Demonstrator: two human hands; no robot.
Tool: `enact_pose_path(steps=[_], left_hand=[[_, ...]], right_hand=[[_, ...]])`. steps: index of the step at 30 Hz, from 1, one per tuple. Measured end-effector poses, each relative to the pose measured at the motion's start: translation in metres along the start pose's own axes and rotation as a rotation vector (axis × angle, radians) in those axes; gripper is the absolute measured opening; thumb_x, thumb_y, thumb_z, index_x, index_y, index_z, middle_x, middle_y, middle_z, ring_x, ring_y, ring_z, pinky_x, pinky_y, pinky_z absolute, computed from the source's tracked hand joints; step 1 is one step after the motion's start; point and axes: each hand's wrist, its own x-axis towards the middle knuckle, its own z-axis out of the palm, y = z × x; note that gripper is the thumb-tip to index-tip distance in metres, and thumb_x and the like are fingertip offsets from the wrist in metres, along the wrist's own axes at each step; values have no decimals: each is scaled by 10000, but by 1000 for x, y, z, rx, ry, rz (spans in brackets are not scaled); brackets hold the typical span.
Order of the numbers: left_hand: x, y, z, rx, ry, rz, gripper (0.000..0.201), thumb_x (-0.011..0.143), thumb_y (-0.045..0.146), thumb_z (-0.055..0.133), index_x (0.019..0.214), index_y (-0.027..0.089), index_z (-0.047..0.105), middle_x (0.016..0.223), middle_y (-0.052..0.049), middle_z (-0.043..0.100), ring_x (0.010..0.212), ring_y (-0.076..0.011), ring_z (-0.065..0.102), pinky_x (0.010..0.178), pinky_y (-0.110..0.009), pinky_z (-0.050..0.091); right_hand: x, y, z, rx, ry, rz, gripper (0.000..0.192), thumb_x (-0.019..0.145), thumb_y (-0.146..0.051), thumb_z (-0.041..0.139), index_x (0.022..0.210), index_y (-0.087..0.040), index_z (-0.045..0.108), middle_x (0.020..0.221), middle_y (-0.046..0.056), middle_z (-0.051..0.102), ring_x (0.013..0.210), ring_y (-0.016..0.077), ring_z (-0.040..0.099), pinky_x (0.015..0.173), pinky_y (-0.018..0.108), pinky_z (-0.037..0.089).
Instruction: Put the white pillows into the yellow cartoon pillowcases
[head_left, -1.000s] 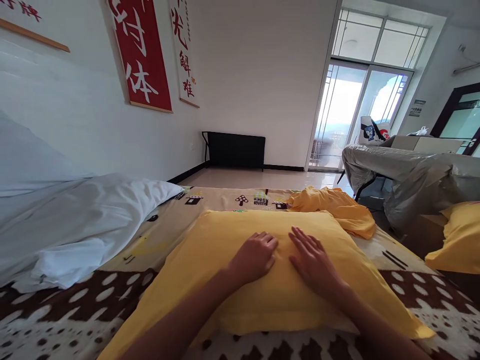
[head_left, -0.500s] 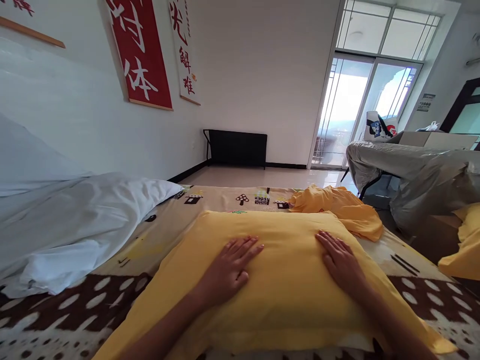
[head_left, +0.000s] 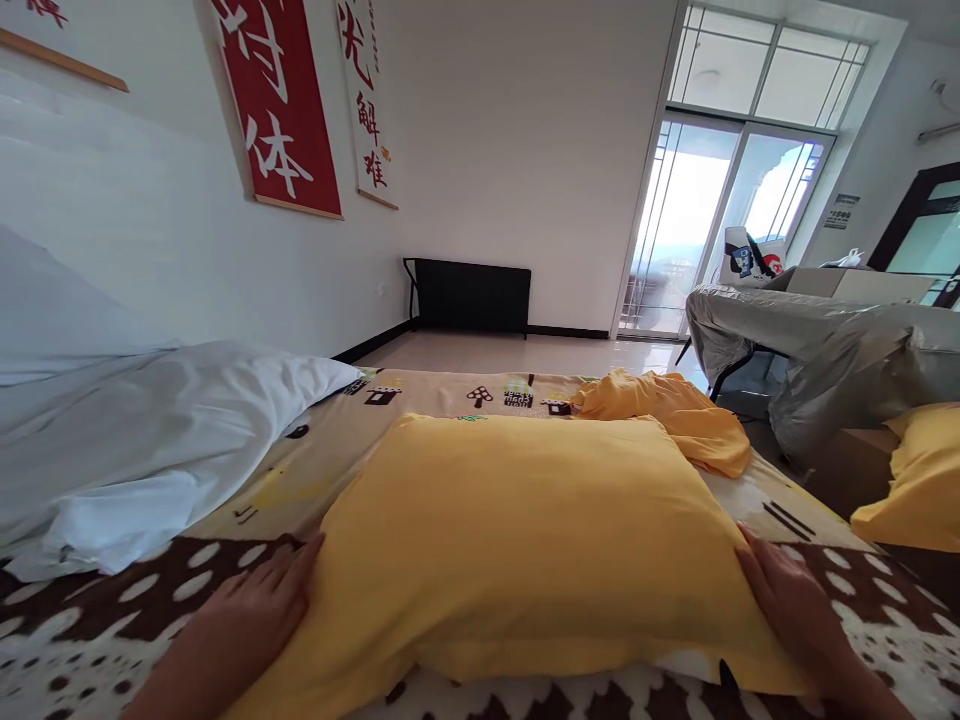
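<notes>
A plump yellow pillow [head_left: 525, 530] lies flat in front of me on a patterned blanket [head_left: 187, 580]. My left hand [head_left: 251, 615] rests against its left side, fingers stretched out along the edge. At the opposite side, my right hand [head_left: 795, 610] touches the right edge with its fingers extended. Neither hand visibly grips the cloth, though the undersides of both are hidden. A little white shows beneath the pillow's near right edge.
White bedding [head_left: 187, 430] is heaped at the left. Crumpled orange-yellow cloth [head_left: 675, 410] lies beyond the pillow's far right corner. Another yellow cloth item [head_left: 919, 480] sits at the right, near a plastic-covered table [head_left: 810, 315]. A black folded panel [head_left: 472, 295] stands by the far wall.
Both hands have moved off the pillow's top, outward and toward me, to its left and right sides. The pillow's top now looks smoother and fuller.
</notes>
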Motion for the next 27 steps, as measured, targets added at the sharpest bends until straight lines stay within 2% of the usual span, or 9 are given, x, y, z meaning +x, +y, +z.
enact_pose_path(steps=[2,4,5,9,13,16,21,24,27], left_hand=[[4,13,-16,43,38,49,402,830,237,381,1097,161,673,1136,-140,675,1066,-320,614,921,-480,461],[21,49,-37,-6,94,139,395,847,261,401,1157,198,638,1207,-98,649,1129,-285,584,969,-444,437],[33,74,-48,-74,112,210,444,849,264,418,1264,200,565,1286,-86,602,1200,-266,538,1015,-421,409],[86,180,-70,-301,-104,439,883,769,472,587,1493,128,216,1521,-142,302,1406,-294,271,1143,-441,269],[109,228,-55,-292,-332,457,1037,686,588,624,1491,89,202,1545,-196,180,1440,-356,122,1144,-612,95],[98,219,-34,-231,-302,442,1022,673,407,642,1510,127,125,1564,-157,129,1450,-336,72,1149,-606,55],[61,167,-8,-89,-69,300,960,634,93,508,1506,293,162,1573,-42,156,1443,-325,139,1150,-580,26],[45,128,-2,1,67,185,924,646,14,424,1491,327,222,1561,-15,210,1438,-301,180,1152,-534,96],[30,88,3,39,70,67,867,689,32,381,1497,296,211,1551,-31,243,1424,-315,220,1108,-527,237]], right_hand=[[6,-15,-16,-20,80,-46,521,921,-458,291,1257,-163,558,1310,144,577,1174,299,572,941,477,476],[15,-56,-34,5,120,-199,528,922,-434,338,1364,-174,468,1401,135,493,1285,284,474,1029,467,405],[19,-84,-41,22,79,-325,563,914,-421,386,1422,-178,394,1449,129,433,1336,275,408,1075,465,352],[31,-202,-52,122,-256,-677,885,808,-423,579,1515,-128,136,1558,144,177,1449,256,130,1148,453,241],[38,-254,-37,142,-499,-681,998,726,-422,640,1506,-63,130,1566,157,70,1457,268,31,1167,465,182],[37,-241,-26,109,-521,-654,1012,674,-328,646,1511,-93,127,1570,128,86,1455,270,73,1174,481,142],[24,-180,-13,28,-374,-614,1016,613,-163,560,1521,-245,112,1579,49,111,1446,290,133,1149,517,179],[17,-142,-9,-52,-219,-547,965,639,-141,518,1514,-294,140,1574,36,149,1428,290,210,1116,501,253],[13,-108,-10,-136,-122,-471,902,677,-149,498,1507,-306,180,1565,32,193,1406,287,274,1085,481,315]])
